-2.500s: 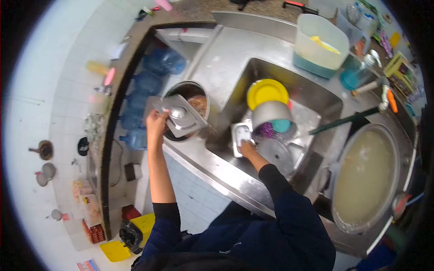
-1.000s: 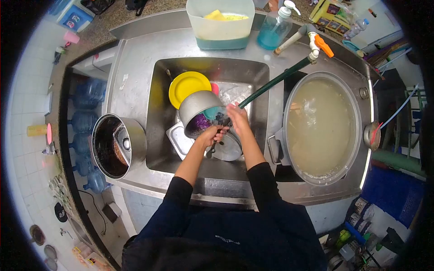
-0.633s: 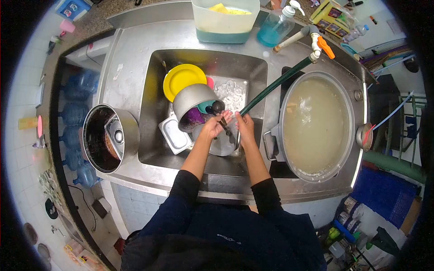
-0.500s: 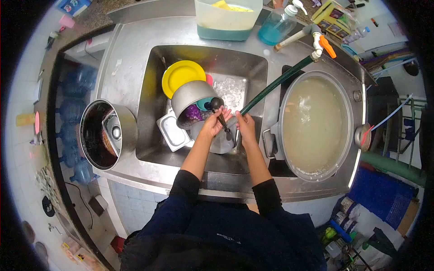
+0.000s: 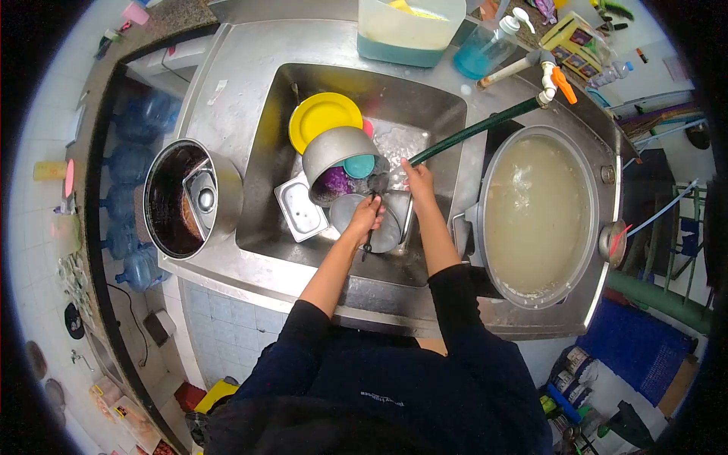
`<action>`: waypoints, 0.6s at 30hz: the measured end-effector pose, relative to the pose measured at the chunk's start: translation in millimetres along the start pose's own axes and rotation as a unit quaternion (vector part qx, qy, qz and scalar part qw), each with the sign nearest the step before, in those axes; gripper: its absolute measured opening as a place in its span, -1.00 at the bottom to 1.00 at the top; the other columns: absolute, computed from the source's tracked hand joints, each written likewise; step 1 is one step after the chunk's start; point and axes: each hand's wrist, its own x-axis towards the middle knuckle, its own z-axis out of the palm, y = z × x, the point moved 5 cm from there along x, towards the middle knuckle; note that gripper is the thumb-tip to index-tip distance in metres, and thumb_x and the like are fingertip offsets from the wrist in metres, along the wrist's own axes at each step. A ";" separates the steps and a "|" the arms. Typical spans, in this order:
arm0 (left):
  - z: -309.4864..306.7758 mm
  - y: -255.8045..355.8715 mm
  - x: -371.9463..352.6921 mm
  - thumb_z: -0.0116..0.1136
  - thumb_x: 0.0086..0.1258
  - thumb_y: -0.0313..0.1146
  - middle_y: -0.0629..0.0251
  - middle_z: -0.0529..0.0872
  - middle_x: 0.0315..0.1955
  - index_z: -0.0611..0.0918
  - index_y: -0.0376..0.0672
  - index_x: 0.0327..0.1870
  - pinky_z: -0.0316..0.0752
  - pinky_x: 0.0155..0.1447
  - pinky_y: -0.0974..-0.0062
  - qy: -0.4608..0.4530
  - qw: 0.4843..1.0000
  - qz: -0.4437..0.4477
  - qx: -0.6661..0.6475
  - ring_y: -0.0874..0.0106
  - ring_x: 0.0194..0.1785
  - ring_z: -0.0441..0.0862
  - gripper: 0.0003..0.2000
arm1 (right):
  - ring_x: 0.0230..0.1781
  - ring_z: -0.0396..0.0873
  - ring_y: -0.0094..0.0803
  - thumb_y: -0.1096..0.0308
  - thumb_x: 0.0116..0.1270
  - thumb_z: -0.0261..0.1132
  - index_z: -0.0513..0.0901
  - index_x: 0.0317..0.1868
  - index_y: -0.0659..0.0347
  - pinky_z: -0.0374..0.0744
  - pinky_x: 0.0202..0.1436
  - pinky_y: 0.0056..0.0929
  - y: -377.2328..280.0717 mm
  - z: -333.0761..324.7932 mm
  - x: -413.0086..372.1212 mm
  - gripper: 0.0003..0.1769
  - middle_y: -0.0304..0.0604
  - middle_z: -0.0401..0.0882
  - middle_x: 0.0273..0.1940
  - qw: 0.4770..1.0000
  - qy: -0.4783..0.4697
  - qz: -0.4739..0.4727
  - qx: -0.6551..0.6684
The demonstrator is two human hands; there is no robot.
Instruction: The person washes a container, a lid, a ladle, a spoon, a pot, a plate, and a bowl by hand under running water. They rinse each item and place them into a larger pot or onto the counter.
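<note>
Over the sink (image 5: 262,152), my left hand (image 5: 367,214) is closed round the handle of a dark ladle (image 5: 377,182). The ladle's round head points away from me and is blurred in the water. My right hand (image 5: 418,182) grips the end of a green hose (image 5: 485,130), from which water runs over the ladle. Just beyond my left hand a metal pot (image 5: 331,142) lies on its side, with a teal cup (image 5: 359,165) and something purple (image 5: 334,182) at its mouth. Below the ladle is a round translucent lid or bowl (image 5: 388,233), partly hidden by my left hand.
A yellow plate (image 5: 326,117) and a small metal pan (image 5: 298,211) lie in the sink. A large pot of cloudy water (image 5: 489,227) stands right, a deep pot (image 5: 227,201) left. Behind are a tub of liquid (image 5: 402,51) and a soap bottle (image 5: 479,54).
My left hand has drawn the ladle toward me and turned it, now gripping it in a closed fist. My right hand stays at the hose end, and water now splashes at the ladle's head.
</note>
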 end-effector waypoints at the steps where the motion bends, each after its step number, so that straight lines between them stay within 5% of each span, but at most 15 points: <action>1: 1.3 3.6 -2.1 -0.12 0.40 -0.20 0.50 0.31 -0.61 0.36 -0.14 -0.28 0.05 -0.70 0.76 -0.001 1.000 0.001 -0.003 0.69 -0.65 0.22 -0.80 | -0.61 0.36 -0.59 0.00 0.08 0.31 0.46 -0.50 0.18 0.33 -0.58 -0.63 0.4 -0.8 -5.5 -0.60 -0.31 0.40 -0.56 1.000 -0.005 0.011 0.000; 4: -1.3 3.3 -1.0 -0.18 0.41 -0.15 0.52 0.26 -0.67 0.39 -0.19 -0.19 0.07 -0.67 0.76 0.003 0.999 -0.040 -0.011 0.69 -0.67 0.17 -0.74 | -0.61 0.37 -0.61 0.00 0.08 0.31 0.47 -0.49 0.17 0.33 -0.57 -0.66 2.4 -2.5 -16.9 -0.61 -0.32 0.40 -0.56 1.000 -0.011 0.025 -0.002; 7: 6.3 -0.6 3.4 -0.32 0.44 -0.07 0.52 0.25 -0.67 0.38 -0.23 0.07 0.06 -0.68 0.76 -0.106 0.988 -0.063 -0.090 0.69 -0.70 0.11 -0.57 | -0.61 0.36 -0.62 0.01 0.09 0.30 0.47 -0.49 0.16 0.31 -0.58 -0.67 -2.2 4.2 -23.3 -0.63 -0.36 0.39 -0.56 0.999 -0.028 0.017 0.036; 18: 6.9 4.1 2.9 -0.26 0.44 -0.23 0.47 0.36 -0.52 0.39 -0.23 0.06 0.03 -0.72 0.80 -0.120 0.988 -0.037 -0.094 0.72 -0.68 0.15 -0.68 | -0.60 0.38 -0.60 0.05 0.12 0.29 0.50 -0.35 0.20 0.35 -0.58 -0.65 8.1 -12.2 -9.9 -0.64 -0.30 0.42 -0.53 0.999 0.004 -0.022 0.026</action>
